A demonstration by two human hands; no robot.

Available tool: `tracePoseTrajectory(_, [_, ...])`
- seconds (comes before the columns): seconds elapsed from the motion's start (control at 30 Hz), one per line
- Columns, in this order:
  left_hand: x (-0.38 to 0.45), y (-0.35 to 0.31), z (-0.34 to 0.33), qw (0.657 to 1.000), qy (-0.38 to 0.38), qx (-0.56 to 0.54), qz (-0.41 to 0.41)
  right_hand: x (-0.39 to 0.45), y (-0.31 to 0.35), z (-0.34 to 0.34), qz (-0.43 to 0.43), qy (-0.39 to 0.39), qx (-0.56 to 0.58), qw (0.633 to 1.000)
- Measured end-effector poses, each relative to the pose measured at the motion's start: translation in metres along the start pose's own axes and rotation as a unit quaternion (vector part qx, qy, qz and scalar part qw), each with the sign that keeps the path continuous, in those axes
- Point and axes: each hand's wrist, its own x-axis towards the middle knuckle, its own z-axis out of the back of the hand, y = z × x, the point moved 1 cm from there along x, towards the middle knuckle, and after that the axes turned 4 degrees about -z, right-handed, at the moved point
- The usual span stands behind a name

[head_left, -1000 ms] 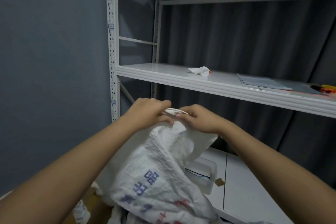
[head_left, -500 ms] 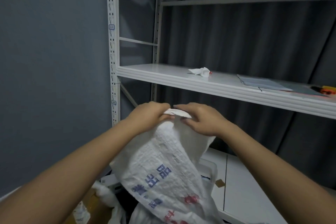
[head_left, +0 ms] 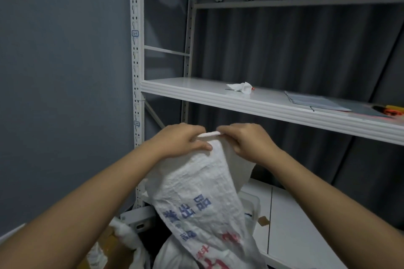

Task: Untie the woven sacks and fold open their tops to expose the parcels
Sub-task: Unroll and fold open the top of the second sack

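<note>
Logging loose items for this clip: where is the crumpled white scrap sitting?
In the head view the crumpled white scrap lies on the white shelf, above the right hand and left of the grey sheets.

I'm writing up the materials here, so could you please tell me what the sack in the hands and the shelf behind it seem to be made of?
The sack looks like woven plastic, probably polypropylene: a fine crinkled weave shows, matte white with blue and red print. The shelf looks like painted sheet metal: smooth, slightly glossy white, with a ribbed front edge and slotted uprights. The tie pinched between the left hand and the right hand is a white strip; its material is unclear.
</note>
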Motion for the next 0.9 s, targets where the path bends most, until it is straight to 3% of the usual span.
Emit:
tracePoseTrajectory(0.07, [-0.001,0.006,-0.001,0.999,0.008,-0.039,0.009,0.001,-0.002,0.002,-0.001,-0.024,-0.022,0.999])
tracePoseTrajectory(0.13, [-0.001,0.002,-0.005,0.997,-0.043,0.06,0.0,0.005,0.003,0.009,0.001,0.036,0.085,0.996])
tracePoseTrajectory(0.2, [0.0,-0.003,-0.008,0.991,-0.1,0.085,-0.019,0.007,0.005,0.008,-0.008,0.076,0.163,0.984])
tracePoseTrajectory(0.23, [0.0,-0.003,-0.006,0.995,-0.095,0.035,-0.014,0.007,0.006,0.009,-0.012,0.071,0.119,0.99])
tracePoseTrajectory(0.3, [-0.001,0.0,0.0,0.986,-0.034,-0.157,0.037,0.009,0.003,0.009,0.019,-0.028,-0.049,0.998])
tracePoseTrajectory(0.37, [-0.003,-0.002,0.001,0.974,-0.005,-0.221,0.058,0.004,0.001,0.008,0.044,-0.102,-0.139,0.984])
tracePoseTrajectory(0.43, [-0.003,-0.005,0.002,0.998,-0.034,-0.054,0.025,0.004,0.006,0.011,0.02,-0.051,-0.055,0.997])
tracePoseTrajectory(0.5, [-0.002,-0.009,0.0,0.985,-0.073,0.157,-0.004,0.008,0.009,0.017,-0.031,0.064,0.129,0.989])
tracePoseTrajectory(0.53, [-0.002,-0.009,0.0,0.98,-0.102,0.172,-0.005,0.008,0.009,0.017,-0.043,0.089,0.196,0.976])
tracePoseTrajectory(0.57, [-0.001,-0.009,0.002,0.982,-0.105,0.155,-0.002,0.007,0.009,0.018,-0.043,0.079,0.184,0.979])
tracePoseTrajectory(0.63, [-0.002,-0.008,0.007,0.996,-0.063,-0.052,0.019,0.007,0.006,0.023,-0.032,-0.019,0.054,0.998])
tracePoseTrajectory(0.7, [-0.002,-0.008,0.009,0.979,-0.011,-0.201,0.032,0.005,0.001,0.023,-0.003,-0.065,-0.022,0.998])
tracePoseTrajectory(0.73, [-0.002,-0.009,0.008,0.983,-0.015,-0.18,0.021,0.005,0.001,0.024,-0.019,-0.028,0.002,0.999])
tracePoseTrajectory(0.8, [-0.001,-0.011,0.005,0.996,-0.078,0.029,-0.023,0.006,0.003,0.026,-0.02,0.045,0.098,0.994])
tracePoseTrajectory(0.83, [0.0,-0.013,0.004,0.986,-0.113,0.12,-0.039,0.006,0.003,0.025,-0.022,0.055,0.134,0.989])
tracePoseTrajectory(0.9, [0.002,-0.01,0.005,0.977,-0.154,0.136,-0.055,0.01,0.006,0.031,-0.008,-0.005,0.043,0.999])
